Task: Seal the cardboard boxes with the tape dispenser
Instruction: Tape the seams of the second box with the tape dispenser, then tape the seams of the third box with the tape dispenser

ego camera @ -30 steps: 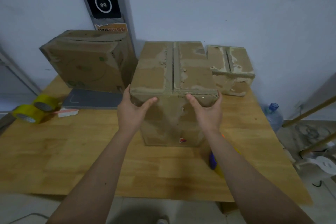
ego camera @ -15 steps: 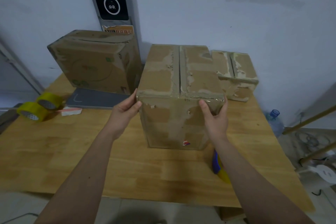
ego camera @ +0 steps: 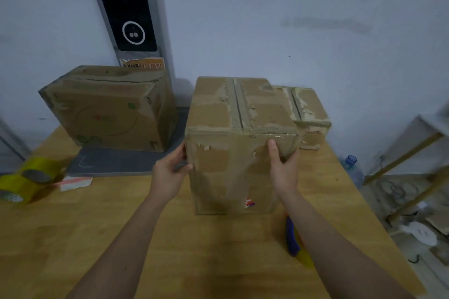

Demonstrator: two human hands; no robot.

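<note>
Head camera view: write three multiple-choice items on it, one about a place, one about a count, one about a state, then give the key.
1. Where do the yellow tape rolls lie on the wooden table?
A. left edge
B. right edge
C. atop a box

2. How many brown cardboard boxes are on the table?
A. two
B. three
C. five

3. What are both hands doing?
A. hanging idle
B. holding the tall middle cardboard box
C. pulling tape

Key: 1 A, rolls sit far left. 2 B, three boxes show. 3 B, left hand and right hand grip its sides.

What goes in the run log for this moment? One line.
step: positioning box | left hand: grips middle box | right hand: grips it | tape dispenser: on table
</note>
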